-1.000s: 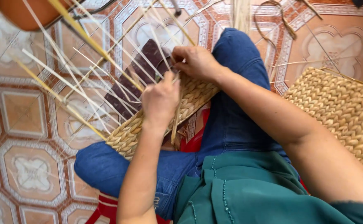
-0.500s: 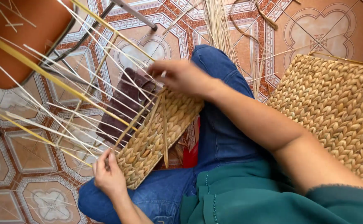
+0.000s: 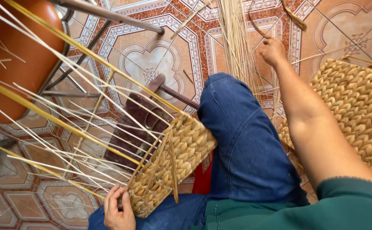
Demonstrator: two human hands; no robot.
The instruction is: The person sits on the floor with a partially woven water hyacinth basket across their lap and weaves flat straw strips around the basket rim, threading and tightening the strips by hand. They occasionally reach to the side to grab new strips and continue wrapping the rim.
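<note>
Half-woven basket [image 3: 173, 166] propped on lap against jeans [image 3: 245, 145], long loose stakes [image 3: 67, 106] fanning out toward orange chair [image 3: 15, 59]. Left hand [image 3: 118, 208] pinching basket's lower corner, fingers closed on the weave. Right hand [image 3: 272, 50] stretched far out to bundle of straw [image 3: 237, 38] on tiled floor [image 3: 152, 55]; fingers curled, grip on a strand not clear enough to tell. Risks: basket tipping off knee with only one-corner hold; stakes snagging chair legs and snapping; loose strand [image 3: 173, 170] slipping out, weave slackening. Finished mat [image 3: 356, 110] close beside right arm.
</note>
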